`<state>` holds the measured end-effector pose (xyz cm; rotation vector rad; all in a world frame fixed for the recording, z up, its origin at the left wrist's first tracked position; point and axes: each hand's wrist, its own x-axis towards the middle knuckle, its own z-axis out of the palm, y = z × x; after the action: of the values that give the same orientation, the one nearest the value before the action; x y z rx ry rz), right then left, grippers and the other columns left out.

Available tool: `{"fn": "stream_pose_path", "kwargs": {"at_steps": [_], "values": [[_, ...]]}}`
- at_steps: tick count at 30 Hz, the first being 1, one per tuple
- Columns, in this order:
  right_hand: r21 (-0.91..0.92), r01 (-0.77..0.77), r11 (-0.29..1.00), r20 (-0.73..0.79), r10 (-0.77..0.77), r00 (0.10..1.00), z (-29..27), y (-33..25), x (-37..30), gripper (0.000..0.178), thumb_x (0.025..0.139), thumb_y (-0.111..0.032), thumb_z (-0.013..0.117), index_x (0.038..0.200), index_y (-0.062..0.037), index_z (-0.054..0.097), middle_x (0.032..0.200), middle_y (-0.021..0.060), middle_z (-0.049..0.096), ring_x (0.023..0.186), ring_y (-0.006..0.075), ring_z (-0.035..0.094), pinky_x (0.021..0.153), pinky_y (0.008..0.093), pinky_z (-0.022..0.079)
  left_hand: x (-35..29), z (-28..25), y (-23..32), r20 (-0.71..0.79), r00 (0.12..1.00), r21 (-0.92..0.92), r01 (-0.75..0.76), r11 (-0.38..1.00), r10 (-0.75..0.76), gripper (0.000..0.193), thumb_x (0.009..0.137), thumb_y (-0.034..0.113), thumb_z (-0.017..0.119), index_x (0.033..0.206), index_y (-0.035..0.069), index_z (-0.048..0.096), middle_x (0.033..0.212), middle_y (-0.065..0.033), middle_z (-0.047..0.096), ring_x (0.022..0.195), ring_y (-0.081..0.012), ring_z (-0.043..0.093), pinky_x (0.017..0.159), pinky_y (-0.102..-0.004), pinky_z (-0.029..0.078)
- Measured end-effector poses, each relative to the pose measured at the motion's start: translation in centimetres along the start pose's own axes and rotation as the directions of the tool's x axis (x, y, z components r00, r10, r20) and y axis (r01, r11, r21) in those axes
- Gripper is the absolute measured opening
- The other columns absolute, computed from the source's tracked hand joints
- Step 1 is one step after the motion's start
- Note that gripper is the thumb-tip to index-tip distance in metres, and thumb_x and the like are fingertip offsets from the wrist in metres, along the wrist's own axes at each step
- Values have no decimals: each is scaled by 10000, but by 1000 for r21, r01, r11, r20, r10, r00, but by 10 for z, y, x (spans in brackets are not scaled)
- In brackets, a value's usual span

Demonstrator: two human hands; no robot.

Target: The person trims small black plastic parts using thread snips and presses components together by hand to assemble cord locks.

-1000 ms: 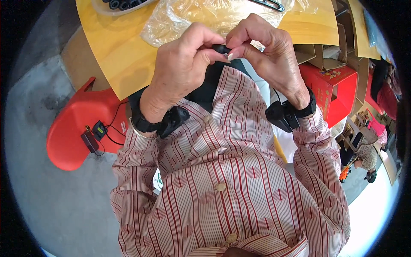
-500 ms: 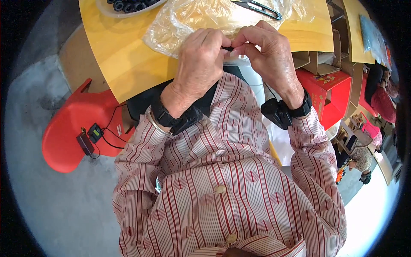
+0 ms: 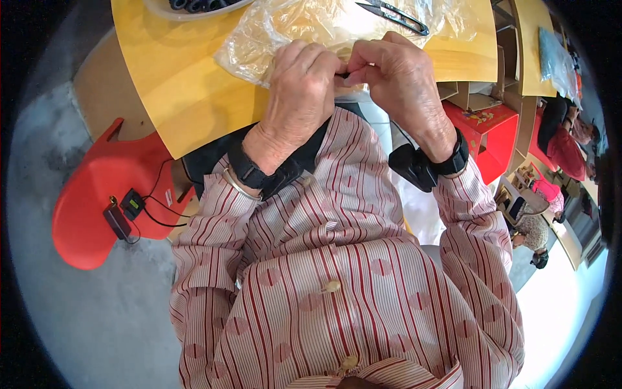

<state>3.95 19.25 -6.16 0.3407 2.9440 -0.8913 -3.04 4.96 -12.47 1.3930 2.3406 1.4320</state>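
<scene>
My left hand [image 3: 299, 94] is closed with its fingertips round a small black piece [image 3: 342, 76], mostly hidden by the fingers. My right hand [image 3: 405, 87] pinches at the right end of the same piece, thumb and forefinger pressed together. Both hands meet over the near edge of the yellow table [image 3: 188, 97]. Beneath and beyond them lies a crumpled clear plastic bag [image 3: 249, 48]. Thread snips [image 3: 396, 18] with black handles rest on the bag, beyond my right hand. At the far left, a white bowl [image 3: 157, 9] holds several black ring-like parts [image 3: 201, 5].
A red chair [image 3: 84, 220] with small black devices [image 3: 118, 222] and cables on it stands to the left. Right of the table are a red box [image 3: 486, 139] and cardboard boxes [image 3: 470, 97]. Farther right, other people [image 3: 532, 230] sit near another table [image 3: 531, 45].
The view has shifted slightly, so the table and chair sit a little farther left. My right hand's fingers have curled in closer to the left, and less of the black piece shows.
</scene>
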Motion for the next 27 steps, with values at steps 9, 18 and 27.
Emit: {"fn": "stream_pose_path", "kwargs": {"at_steps": [9,18,27], "values": [[118,-157,980,189,133,973,-3,3,14,92,681,-8,648,763,-50,651,672,111,644,648,297,623,595,375,494,0,0,-1,-23,1000,0,-7,1000,7,116,678,17,620,742,35,525,748,-98,534,790,-276,518,724,-380,399],[-99,60,993,149,-45,988,-4,-8,15,101,673,-52,676,771,-52,652,688,120,646,660,312,629,600,372,485,-8,0,1,-75,997,61,6,998,-1,126,676,42,614,733,49,502,770,-95,530,808,-270,521,729,-382,402],[26,-83,996,296,71,953,-5,-8,27,117,675,-73,689,790,-62,670,716,123,651,673,292,641,606,359,489,-11,-1,-2,-68,997,29,-25,999,27,121,683,32,589,745,49,486,773,-89,510,811,-263,514,722,-376,409]]}}
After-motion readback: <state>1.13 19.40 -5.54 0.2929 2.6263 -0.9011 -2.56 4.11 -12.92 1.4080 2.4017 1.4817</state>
